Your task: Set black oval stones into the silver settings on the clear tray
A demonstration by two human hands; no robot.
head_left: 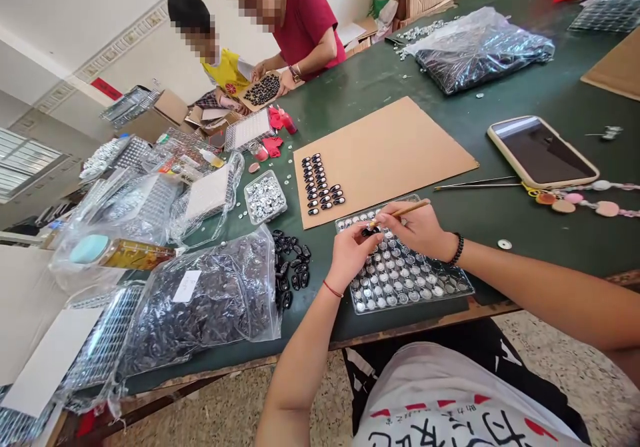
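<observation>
My left hand (349, 252) is closed on a small glossy black piece (371, 232), partly hidden by the fingers. In my right hand (417, 229) is a thin brush-like stick (403, 210) with a wooden handle, its tip at the black piece. Both hands are above a clear plastic tray (357, 308) with rows of round silvery discs. Beyond them lies a brown cardboard sheet (395, 147), with rows of black pieces with pale insets (315, 180) at its left side. Loose black pieces (293, 264) lie left of my left hand.
A bag of black pieces (200, 300) and a clear box of silvery discs (265, 197) stand left. A phone (543, 150), tweezers (477, 184) and a beaded strap (580, 200) lie right. Two people hold a board of dark pieces (263, 90) at the far side.
</observation>
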